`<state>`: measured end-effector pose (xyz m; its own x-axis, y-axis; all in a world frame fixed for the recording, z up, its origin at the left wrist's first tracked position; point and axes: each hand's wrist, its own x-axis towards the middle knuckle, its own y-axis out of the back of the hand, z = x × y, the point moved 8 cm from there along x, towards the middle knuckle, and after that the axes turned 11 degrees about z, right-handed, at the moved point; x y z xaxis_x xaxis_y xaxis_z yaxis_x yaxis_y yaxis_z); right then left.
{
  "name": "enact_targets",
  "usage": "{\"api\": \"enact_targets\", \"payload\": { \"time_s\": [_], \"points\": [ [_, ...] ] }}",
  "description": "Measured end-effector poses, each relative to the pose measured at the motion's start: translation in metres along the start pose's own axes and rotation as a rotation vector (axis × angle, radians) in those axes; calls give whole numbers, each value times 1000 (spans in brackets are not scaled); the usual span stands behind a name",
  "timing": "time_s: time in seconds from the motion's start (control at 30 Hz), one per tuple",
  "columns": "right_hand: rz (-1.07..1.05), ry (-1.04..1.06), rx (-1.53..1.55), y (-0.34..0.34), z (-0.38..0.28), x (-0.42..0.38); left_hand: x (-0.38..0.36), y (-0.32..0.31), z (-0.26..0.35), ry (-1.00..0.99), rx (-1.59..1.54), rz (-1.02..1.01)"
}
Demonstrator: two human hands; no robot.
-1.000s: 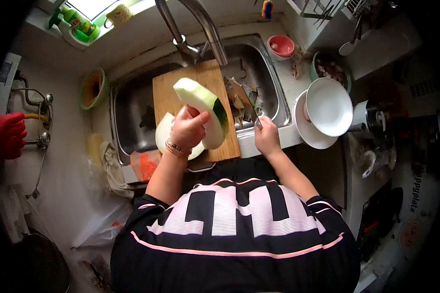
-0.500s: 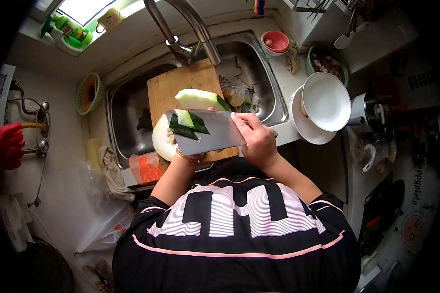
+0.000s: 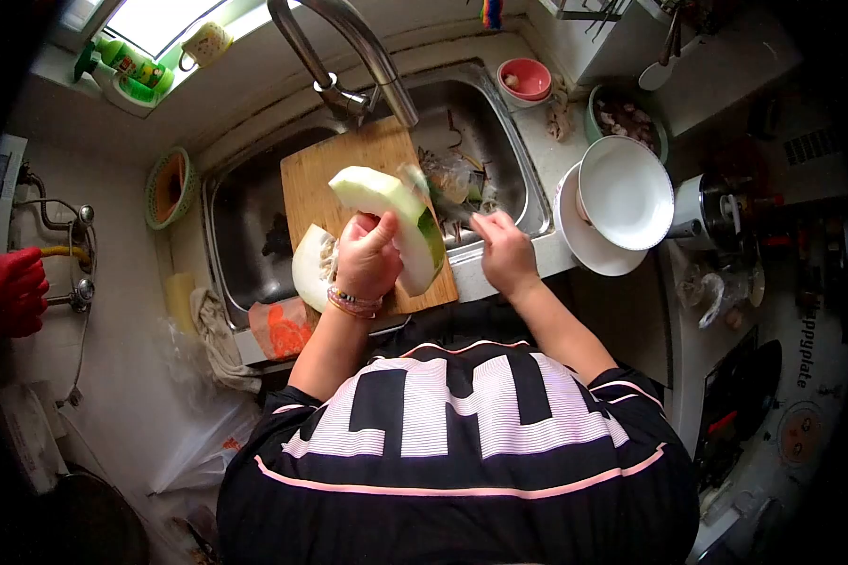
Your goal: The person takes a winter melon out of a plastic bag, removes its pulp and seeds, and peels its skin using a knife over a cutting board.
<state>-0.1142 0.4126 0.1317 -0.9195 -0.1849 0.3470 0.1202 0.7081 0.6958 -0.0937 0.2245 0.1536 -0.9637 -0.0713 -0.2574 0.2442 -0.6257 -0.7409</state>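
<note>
My left hand [image 3: 366,259] grips a thick curved slice of winter melon [image 3: 400,221], holding it up over the wooden cutting board [image 3: 349,151]. Pale, peeled flesh shows on most of it, and a patch of dark green rind stays on its right side. In my right hand [image 3: 507,256], fingers wrapped round the handle, is a cleaver [image 3: 454,210] seen nearly edge-on and blurred, right of the slice over the sink. Something pale green smears near its far end. A second melon piece [image 3: 309,271] with seedy pulp rests on the board's left, partly behind my left hand.
The board lies across a steel sink [image 3: 245,273] under a faucet [image 3: 372,56]. Plastic and scraps [image 3: 457,174] lie in the basin. White bowls [image 3: 627,193] stand on the right counter, with a pink bowl [image 3: 526,79] behind. A green basket [image 3: 171,188] is at left.
The cleaver has turned from flat, with rind pieces on its blade, to edge-on at the right; the rind pieces no longer show on it. My left hand has raised the melon slice off the board.
</note>
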Motion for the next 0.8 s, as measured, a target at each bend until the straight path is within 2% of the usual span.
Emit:
{"api": "enact_targets", "payload": {
  "time_s": [0.1, 0.2, 0.3, 0.37, 0.43, 0.47, 0.57, 0.63, 0.7, 0.8],
  "points": [
    [13, -162, 14, -5, 27, -8, 4, -7, 7, 22, 9, -5],
    [66, -96, 42, 17, -7, 3, 19, 20, -7, 82, -44, 129],
    [96, 97, 46, 38, -56, 12, 31, 38, -20, 41, -46, 241],
    [77, 197, 51, 44, -82, 11, 24, 32, -23, 56, -402, 125],
    [71, 219, 46, 46, -91, 11, 27, 46, 4, -425, 671, 436],
    [69, 229, 45, 47, -94, 12, 37, 61, -3, -433, 552, 410],
    [72, 249, 44, 46, -96, 10, 39, 74, -4, -364, 711, 423],
    [79, 245, 38, 45, -94, 10, 39, 70, -22, -204, 79, 250],
    [90, 225, 28, 45, -90, 10, 24, 37, -26, 2, -371, -66],
    [78, 195, -13, 40, -79, 7, 23, 30, -22, 19, -269, -30]
  ]
}}
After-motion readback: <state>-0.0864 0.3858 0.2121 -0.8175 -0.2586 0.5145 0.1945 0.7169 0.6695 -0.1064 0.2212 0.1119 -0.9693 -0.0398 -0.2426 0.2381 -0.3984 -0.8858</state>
